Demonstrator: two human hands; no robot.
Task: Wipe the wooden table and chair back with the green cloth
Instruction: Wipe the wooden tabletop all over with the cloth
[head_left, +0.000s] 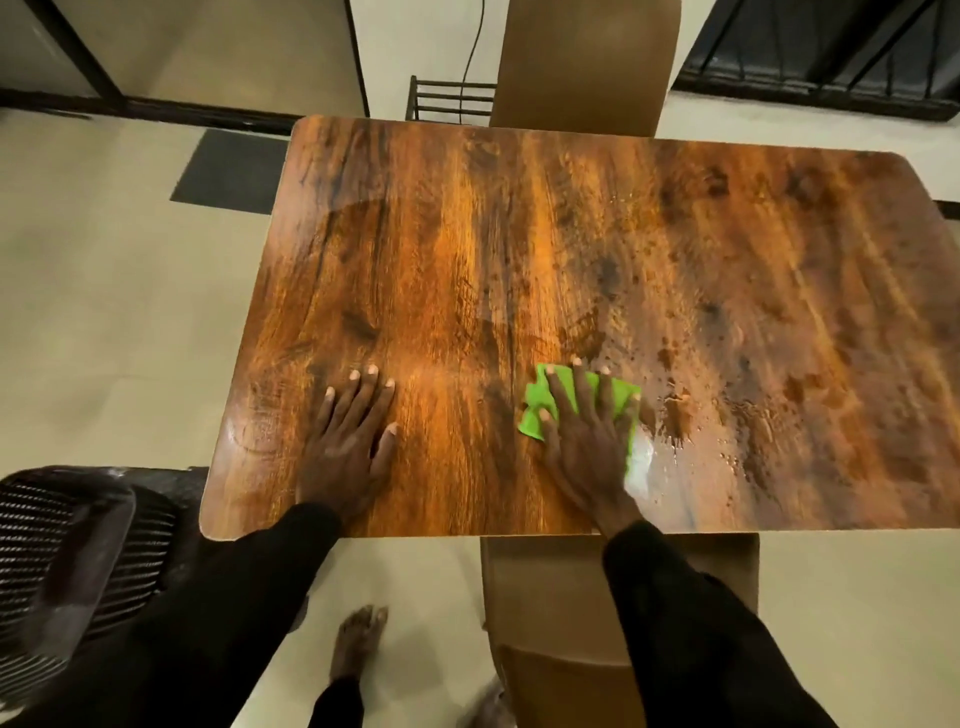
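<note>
Table-wiping step, as seen from the head camera. We found the green cloth (537, 402) lying on the wooden table (519, 234) at lower centre-right of the frame, near the table's lower edge and pinned under the right hand (587, 436). That hand grasped nothing. Its fingers were straight and spread, pressing the cloth flat, and green showed past them on the left and upper sides. The left hand (348, 441), at lower centre-left, rested palm-down on bare wood with its fingers extended. It too held nothing, and it lay apart from the cloth.

Droplets and wet smears (675, 421) began just right of the cloth and ran across the right half of the tabletop. The left half looked smoother, with only a faint curved film at upper left.

We judged the table stage to be in hand and unfinished, and the chair stage not yet begun. The next move called for sliding the cloth rightward and up-frame through the wet patch, keeping the palm pressure even so that the cloth did not bunch. After that, a chair back (587, 62) stood beyond the table's top edge, and a second chair (561, 597) sat at lower centre. We could not tell which of them the task meant.
</note>
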